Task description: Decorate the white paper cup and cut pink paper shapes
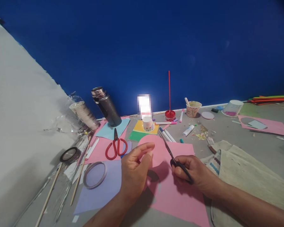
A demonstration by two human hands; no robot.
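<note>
Between the thumb and fingers of my left hand [137,167] is the edge of a round pink paper piece [153,146]. My right hand [191,171] grips black-handled scissors [168,149], their blades pointing up and away along the circle's right edge. Whether the blades touch the paper I cannot tell. Below both hands lies a larger pink paper sheet [180,198] with a curved cut on its left side. A second pair of scissors with red handles [118,148] rests to the left, on pink and blue paper.
At the back stand a dark flask [107,107], stacked paper cups [82,114], a decorated cup [148,124], a red stand with a rod [169,115] and a patterned cup [193,109]. Left are a tape ring [95,175] and wooden sticks [49,194]; right, a beige cloth [251,179].
</note>
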